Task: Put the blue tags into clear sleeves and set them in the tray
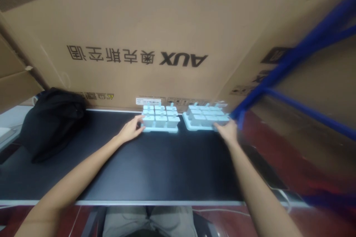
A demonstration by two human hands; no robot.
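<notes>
Two light blue ice pop molds stand side by side at the back of the black table [167,166]. My left hand [130,128] grips the left ice pop mold [160,121] at its left end, thumb in front and fingers behind. Upright stick handles rise from the tops of its compartments. The right ice pop mold [204,118] sits slightly turned on its tray, with handles along its far row. My right hand [228,130] is closed on that mold's front right corner; some of its fingers are hidden and slightly blurred.
A large cardboard box [139,22] with printed lettering forms a wall right behind the molds. A black cloth bag [52,122] lies at the table's left. Blue metal bars [280,70] slant close by on the right, above a red floor [275,148].
</notes>
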